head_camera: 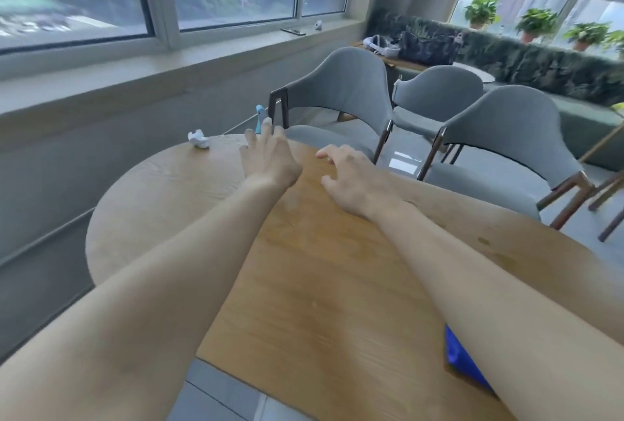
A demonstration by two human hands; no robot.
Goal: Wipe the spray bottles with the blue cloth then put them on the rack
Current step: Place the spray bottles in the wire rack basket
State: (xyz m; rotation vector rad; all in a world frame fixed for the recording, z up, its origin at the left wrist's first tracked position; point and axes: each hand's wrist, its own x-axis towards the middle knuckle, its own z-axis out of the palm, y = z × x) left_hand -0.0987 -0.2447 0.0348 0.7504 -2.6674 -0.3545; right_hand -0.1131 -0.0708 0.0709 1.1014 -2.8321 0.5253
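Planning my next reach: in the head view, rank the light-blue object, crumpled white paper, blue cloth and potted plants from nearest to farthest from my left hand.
1. Light-blue object, just beyond the left hand.
2. Crumpled white paper, off to its left.
3. Blue cloth, lower right, close to the body.
4. Potted plants, far right windowsill.

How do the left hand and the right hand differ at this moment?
The left hand has straight fingers, stretched forward; the right hand has loosely bent fingers, tips pointing down at the wooden table. The left hand reaches slightly farther than the right hand. Both hold nothing.
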